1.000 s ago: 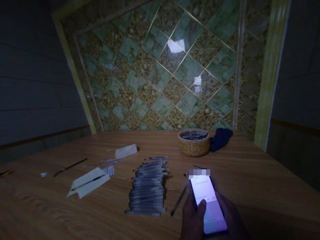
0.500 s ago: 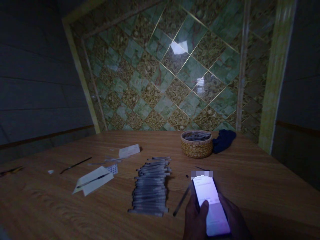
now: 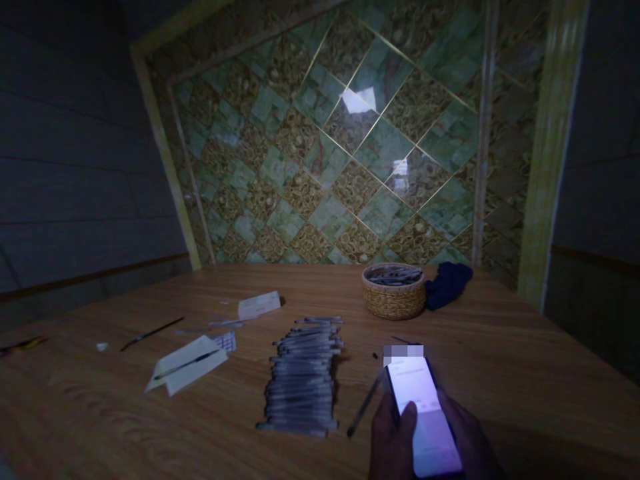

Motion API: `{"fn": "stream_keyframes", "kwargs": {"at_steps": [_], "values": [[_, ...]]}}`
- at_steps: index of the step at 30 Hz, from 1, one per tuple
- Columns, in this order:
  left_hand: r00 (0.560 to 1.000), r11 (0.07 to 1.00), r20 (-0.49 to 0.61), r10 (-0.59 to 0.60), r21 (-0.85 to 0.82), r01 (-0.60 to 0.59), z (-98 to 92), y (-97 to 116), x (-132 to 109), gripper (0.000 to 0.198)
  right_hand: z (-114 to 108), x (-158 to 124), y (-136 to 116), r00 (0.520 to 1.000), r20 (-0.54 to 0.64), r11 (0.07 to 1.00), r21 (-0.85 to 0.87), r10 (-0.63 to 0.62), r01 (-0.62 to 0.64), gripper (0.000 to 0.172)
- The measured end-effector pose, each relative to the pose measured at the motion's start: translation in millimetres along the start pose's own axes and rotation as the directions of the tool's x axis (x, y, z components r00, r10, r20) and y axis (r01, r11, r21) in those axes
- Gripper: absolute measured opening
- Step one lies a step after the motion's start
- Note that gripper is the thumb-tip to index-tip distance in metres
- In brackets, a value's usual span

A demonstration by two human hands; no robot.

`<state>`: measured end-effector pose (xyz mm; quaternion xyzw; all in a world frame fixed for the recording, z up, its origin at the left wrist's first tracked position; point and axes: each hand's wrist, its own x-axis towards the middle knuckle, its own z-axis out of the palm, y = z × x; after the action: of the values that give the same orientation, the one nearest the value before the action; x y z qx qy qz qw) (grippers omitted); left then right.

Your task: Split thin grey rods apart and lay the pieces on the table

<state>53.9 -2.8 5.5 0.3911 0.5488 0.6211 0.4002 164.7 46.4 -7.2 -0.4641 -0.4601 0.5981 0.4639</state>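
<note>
A lit smartphone [image 3: 431, 427] is held upright-tilted above the table's near right part. Wrapped round its left edge is my left hand [image 3: 393, 433], its thumb lying over the screen. My right hand [image 3: 470, 433] grips the phone's right edge, its fingers mostly hidden in the dark behind it. Close to the left hand lies a single pen [image 3: 364, 408], with a small black cap-like piece [image 3: 375, 355] beyond it. Further left, many pens lie side by side in a long stack [image 3: 300, 387].
A woven basket [image 3: 393, 302] full of pens stands at the back, beside a dark blue cloth [image 3: 449, 285]. On the left are a folded paper [image 3: 187, 373] with a pen on it, a white box [image 3: 259, 305] and a thin dark stick [image 3: 153, 333]. A tiled wall [image 3: 345, 180] rises behind.
The whole view has shifted very slightly, with the table things sitting a little lower. Both hands keep the same hold on the phone.
</note>
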Motion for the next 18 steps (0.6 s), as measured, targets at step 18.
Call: {"fn": "stream_keyframes", "kwargs": {"at_steps": [18], "values": [[0.981,0.991,-0.153,-0.122,-0.065,0.113,1.1,-6,1,0.07,-2,-30,-13,0.967,0.009,0.967,-0.011,-0.255,0.255,0.06]]}}
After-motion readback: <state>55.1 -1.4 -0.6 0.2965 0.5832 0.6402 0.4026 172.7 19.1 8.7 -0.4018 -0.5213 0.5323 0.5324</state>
